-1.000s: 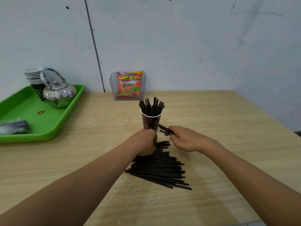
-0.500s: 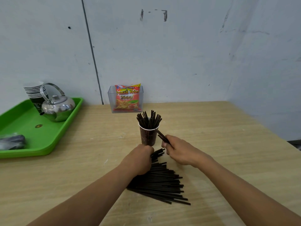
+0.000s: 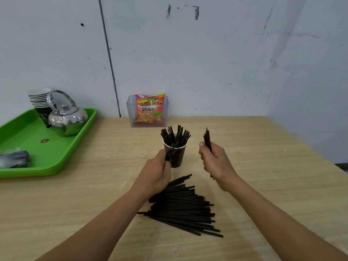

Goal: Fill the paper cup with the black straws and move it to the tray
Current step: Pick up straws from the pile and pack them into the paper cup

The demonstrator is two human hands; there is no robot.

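Note:
A dark paper cup [image 3: 177, 157] stands mid-table with several black straws [image 3: 175, 135] upright in it. My left hand [image 3: 157, 172] is just left of the cup, closed on a few black straws that lean toward the rim. To the right of the cup my right hand [image 3: 216, 162] holds a small bundle of black straws [image 3: 207, 138] upright. A loose pile of black straws [image 3: 186, 208] lies on the table below both hands. The green tray [image 3: 56, 162] sits at the far left.
On the tray are a steel kettle [image 3: 67, 119], a stack of paper cups [image 3: 40, 99] and a grey bundle [image 3: 14, 159]. A clear box with a red snack bag [image 3: 148, 112] stands behind the cup against the wall. The table's right edge slants away.
My right hand has lifted its straws from beside the cup and turned them upright to the right. My left hand rose from the pile with straws to the cup's side.

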